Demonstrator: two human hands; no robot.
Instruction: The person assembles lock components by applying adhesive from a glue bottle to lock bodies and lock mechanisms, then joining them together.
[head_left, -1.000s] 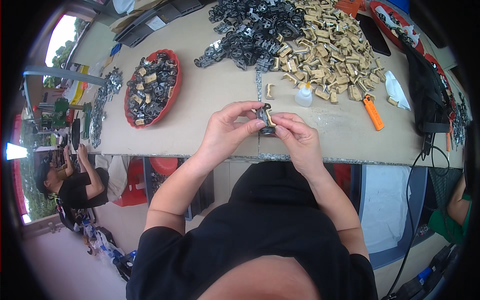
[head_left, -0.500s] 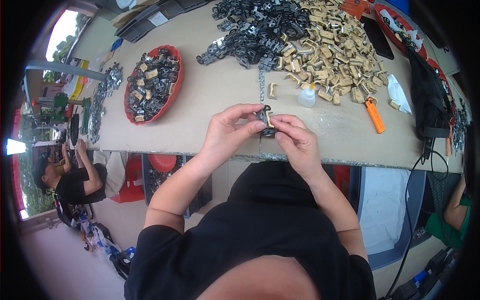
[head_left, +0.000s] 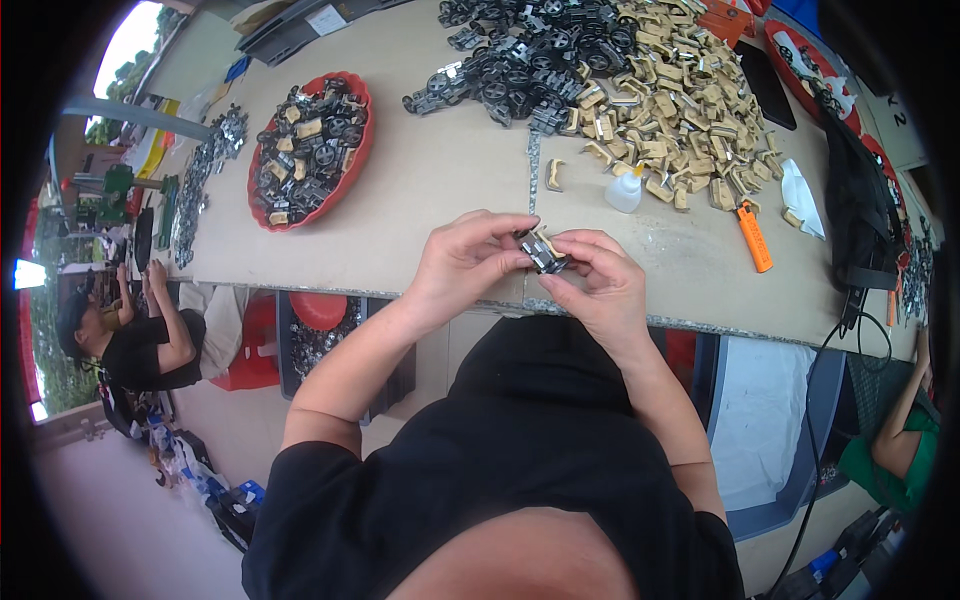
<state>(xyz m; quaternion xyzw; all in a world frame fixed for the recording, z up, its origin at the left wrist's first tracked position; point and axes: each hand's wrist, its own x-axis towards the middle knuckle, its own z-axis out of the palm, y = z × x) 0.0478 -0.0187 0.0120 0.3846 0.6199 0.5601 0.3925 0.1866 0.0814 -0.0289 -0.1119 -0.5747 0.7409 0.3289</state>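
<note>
Between my two hands, just above the table's near edge, is a small black toy car chassis (head_left: 541, 252) with a tan plastic piece on its right side. My left hand (head_left: 468, 262) pinches its left end between thumb and fingers. From the other side, the fingertips and thumb of my right hand (head_left: 598, 280) close on it. Just beyond the hands lies a single tan piece (head_left: 554, 175). A small white bottle with a yellow tip (head_left: 625, 190) stands to the right of it.
Black chassis (head_left: 530, 55) and tan pieces (head_left: 690, 120) form heaps at the back. A red scalloped basket (head_left: 362, 150) of assembled parts stands left. An orange cutter (head_left: 753, 238), white paper (head_left: 798, 200) and black bag (head_left: 862, 215) lie right. Other people sit at both sides.
The chassis has been tilted between my fingers, so its flat black face now shows more. Both hands stay closed on it. The view has shifted slightly.
</note>
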